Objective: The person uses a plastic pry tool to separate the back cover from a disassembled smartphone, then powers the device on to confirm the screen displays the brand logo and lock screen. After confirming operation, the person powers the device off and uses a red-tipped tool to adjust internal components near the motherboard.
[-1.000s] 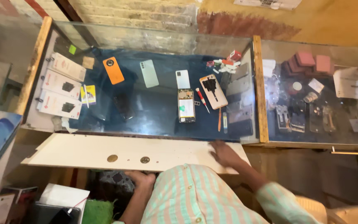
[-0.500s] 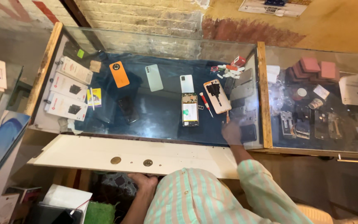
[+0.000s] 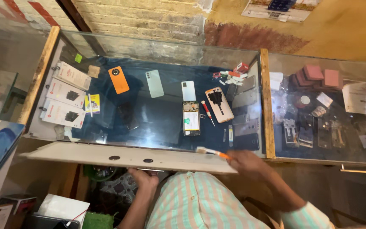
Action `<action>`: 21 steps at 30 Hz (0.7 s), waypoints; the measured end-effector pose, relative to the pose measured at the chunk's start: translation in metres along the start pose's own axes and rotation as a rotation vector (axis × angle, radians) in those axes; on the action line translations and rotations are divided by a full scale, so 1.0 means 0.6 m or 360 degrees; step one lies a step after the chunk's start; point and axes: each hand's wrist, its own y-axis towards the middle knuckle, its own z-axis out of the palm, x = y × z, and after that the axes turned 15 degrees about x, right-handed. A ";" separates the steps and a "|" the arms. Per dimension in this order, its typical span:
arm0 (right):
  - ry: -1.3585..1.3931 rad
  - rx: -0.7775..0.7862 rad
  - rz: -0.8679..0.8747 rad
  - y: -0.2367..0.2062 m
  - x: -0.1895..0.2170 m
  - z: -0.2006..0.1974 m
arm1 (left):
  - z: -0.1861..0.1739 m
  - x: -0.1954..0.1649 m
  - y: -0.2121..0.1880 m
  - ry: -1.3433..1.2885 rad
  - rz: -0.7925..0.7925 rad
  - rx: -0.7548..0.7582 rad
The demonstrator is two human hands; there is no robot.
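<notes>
Brush (image 3: 213,152): we see it pinched in right hand (image 3: 247,162), at counter (image 3: 266,106) front edge.
Axis: near level, bristles point left.
Left hand (image 3: 142,177): under board (image 3: 123,157), grip unclear.
Blurred: brush handle.

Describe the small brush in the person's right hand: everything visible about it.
The brush is slim, with an orange handle and a pale bristle head. It lies nearly level, bristles pointing left over the near edge of the glass counter, above the white board. The right hand holds the handle's end; the grip hides the rest.
</notes>
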 end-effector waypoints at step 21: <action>-0.1053 -0.0281 -0.0320 0.265 0.070 -0.136 | -0.016 0.062 -0.007 0.0496 0.0210 0.0060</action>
